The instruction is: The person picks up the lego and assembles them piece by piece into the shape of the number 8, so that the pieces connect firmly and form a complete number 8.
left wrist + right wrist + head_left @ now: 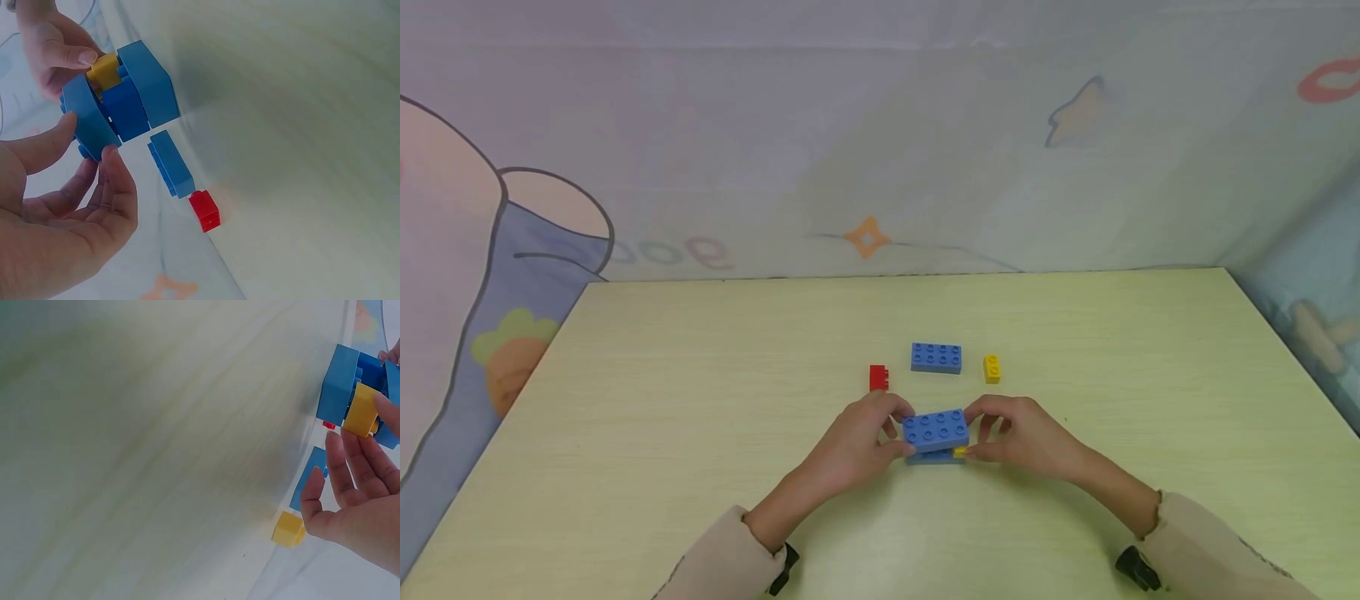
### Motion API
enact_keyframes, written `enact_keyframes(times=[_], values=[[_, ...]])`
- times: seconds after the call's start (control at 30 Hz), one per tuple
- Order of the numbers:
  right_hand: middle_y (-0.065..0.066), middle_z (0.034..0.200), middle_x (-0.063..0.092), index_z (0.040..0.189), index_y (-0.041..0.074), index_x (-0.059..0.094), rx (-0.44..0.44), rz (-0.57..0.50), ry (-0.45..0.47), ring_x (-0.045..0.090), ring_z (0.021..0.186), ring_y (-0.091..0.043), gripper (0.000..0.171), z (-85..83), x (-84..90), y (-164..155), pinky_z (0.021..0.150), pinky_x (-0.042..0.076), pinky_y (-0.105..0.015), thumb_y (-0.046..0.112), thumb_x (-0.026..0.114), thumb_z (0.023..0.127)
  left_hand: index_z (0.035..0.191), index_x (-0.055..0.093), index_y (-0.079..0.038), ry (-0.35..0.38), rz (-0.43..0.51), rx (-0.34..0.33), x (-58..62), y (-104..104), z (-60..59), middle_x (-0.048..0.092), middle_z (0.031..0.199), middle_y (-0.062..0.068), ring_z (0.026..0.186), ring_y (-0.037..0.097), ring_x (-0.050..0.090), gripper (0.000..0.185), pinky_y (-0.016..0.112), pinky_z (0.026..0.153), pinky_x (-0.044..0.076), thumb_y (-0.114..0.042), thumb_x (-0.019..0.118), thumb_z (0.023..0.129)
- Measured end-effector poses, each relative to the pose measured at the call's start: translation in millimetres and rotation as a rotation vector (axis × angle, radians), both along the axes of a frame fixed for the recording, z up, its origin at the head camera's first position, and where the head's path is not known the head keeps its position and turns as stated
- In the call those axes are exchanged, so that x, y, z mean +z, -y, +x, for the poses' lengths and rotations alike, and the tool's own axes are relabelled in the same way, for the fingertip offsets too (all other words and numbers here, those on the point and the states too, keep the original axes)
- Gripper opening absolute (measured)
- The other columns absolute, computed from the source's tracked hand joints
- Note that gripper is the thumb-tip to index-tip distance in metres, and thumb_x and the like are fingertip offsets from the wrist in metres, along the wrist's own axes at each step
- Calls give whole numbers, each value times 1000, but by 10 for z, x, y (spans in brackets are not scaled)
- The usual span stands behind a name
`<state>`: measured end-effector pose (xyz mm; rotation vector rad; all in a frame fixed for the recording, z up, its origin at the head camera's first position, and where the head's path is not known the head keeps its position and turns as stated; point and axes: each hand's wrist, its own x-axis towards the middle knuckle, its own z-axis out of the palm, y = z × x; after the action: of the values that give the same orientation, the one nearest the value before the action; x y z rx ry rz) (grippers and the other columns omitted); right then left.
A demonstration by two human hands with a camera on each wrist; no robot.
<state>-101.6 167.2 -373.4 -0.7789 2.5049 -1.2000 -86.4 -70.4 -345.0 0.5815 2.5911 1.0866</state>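
One upper blue brick (936,431) near centre, in a fingertip pinch of the left hand (863,435), over a lower blue brick (932,459). Between, a yellow brick (360,411) in a thumb-and-finger pinch of the right hand (1028,437). Farther, left to right: red brick (877,378), loose blue brick (936,358), second yellow brick (992,370).

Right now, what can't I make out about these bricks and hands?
Head view: most of the top of the lower blue brick, hidden by the upper blue brick.
Right wrist view: most of the left hand, lost behind bricks and the right edge.
Right wrist view: most of the red brick, hidden behind the lower blue brick.
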Motion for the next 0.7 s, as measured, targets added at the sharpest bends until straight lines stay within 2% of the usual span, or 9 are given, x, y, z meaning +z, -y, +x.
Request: enact_keyframes(times=[0.43,0.7], values=[[-1,96,60,108,6,57,-23,-27,4,56,75,-11,39,15,-37,13,69,46,-32,12,76,74,106,59,-2,-30,6,-22,6,-16,-4,54,97,5,84,19,53,26,26,68,43,-5,68,81],[-5,103,60,113,4,57,-19,-9,-6,56,83,-19,45,30,10,14,72,46,-35,16,76,75,106,59,-1,-38,-5,-34,6,-19,-12,55,97,5,83,20,53,28,26,68,43,-4,68,80]])
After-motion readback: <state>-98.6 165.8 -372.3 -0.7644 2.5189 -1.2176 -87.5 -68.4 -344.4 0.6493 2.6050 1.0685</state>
